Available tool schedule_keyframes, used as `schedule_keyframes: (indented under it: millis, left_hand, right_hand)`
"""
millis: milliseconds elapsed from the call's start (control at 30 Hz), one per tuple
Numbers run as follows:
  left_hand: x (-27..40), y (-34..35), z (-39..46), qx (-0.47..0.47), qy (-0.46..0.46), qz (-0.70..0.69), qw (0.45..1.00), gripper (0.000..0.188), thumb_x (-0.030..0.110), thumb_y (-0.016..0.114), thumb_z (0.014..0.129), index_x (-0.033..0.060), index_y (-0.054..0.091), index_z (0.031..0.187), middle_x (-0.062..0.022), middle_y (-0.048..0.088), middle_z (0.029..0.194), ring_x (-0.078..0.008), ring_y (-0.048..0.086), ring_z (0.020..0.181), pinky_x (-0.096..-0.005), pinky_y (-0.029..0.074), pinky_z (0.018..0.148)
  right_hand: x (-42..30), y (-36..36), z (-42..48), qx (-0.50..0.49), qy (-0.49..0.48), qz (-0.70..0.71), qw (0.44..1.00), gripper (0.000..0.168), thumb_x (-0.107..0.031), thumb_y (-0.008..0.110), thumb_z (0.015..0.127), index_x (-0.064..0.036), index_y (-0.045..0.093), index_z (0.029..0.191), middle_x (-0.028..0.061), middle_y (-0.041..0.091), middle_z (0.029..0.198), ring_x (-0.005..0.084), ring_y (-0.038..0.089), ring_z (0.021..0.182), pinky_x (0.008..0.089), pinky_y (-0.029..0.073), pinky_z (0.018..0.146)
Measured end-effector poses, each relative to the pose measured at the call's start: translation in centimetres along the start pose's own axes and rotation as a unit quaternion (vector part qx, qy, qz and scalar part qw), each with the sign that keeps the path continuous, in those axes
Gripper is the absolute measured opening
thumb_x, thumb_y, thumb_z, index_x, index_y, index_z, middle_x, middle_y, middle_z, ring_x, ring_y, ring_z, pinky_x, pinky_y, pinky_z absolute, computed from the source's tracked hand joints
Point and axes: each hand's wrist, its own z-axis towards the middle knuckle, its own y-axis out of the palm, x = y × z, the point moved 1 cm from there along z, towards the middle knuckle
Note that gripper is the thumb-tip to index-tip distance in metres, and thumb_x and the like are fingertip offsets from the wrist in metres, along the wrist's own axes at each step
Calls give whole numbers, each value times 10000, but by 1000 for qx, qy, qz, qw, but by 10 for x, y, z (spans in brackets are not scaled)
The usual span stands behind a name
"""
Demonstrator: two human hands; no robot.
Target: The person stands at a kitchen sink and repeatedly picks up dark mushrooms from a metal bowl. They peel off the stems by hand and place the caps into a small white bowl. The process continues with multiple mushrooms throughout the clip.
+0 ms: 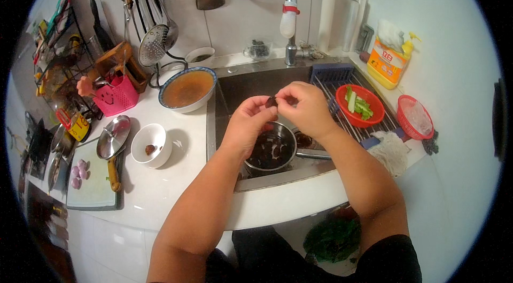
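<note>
Over the sink (256,76), both hands meet at a small, dark brown piece of food (271,102), its exact kind unclear. My left hand (249,118) pinches it between thumb and fingers. The fingertips of my right hand (304,106) grip its right edge. Directly below, a steel saucepan (295,150) in the sink holds dark liquid with several dark pieces; my left hand hides part of its rim. On the counter to the left, a small white bowl (163,156) has a brown piece inside.
A blue-rimmed bowl (165,103) of brown liquid stands left of the sink, under the faucet's (291,22) level. Right, a red basket (344,116) of cut greens rests on a drying rack (332,68). Shallots (76,182) and a peeler-like yellow-handled tool (114,180) lie on a cutting board (94,199).
</note>
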Motion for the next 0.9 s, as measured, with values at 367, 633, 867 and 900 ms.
schedule_keyframes:
  millis: [367, 633, 867, 900]
  left_hand:
    - [2, -1, -2, -1, -5, -39, 999, 217, 200, 611, 958, 105, 598, 1152, -15, 655, 993, -129, 621, 895, -298, 497, 784]
    - [2, -3, 0, -24, -20, -72, 997, 252, 173, 559, 973, 105, 570, 1215, -19, 646, 1036, -129, 618, 875, -299, 500, 774]
    - [3, -2, -2, -25, -8, -92, 995, 316, 121, 556, 956, 118, 575, 1271, -27, 646, 1082, -139, 607, 917, -299, 488, 789]
    - [3, -1, -2, -24, -3, -91, 996, 320, 121, 559, 955, 124, 575, 1274, -23, 646, 1084, -139, 607, 925, -300, 487, 792]
  right_hand:
    - [5, 1, -1, -3, 61, 34, 998, 73, -80, 691, 770, -20, 672, 807, 87, 664, 724, 199, 638, 668, 306, 500, 622]
    - [8, 5, -2, -18, 117, 91, 989, 96, -91, 691, 811, -4, 671, 848, 60, 677, 758, 126, 623, 692, 277, 503, 640]
    - [5, 8, -3, 9, 51, 84, 995, 131, -55, 698, 811, 4, 664, 923, 83, 676, 822, 141, 642, 735, 278, 523, 654]
    - [5, 7, -3, 2, 57, 82, 995, 144, -50, 700, 808, 4, 663, 937, 86, 678, 827, 145, 644, 735, 279, 524, 654]
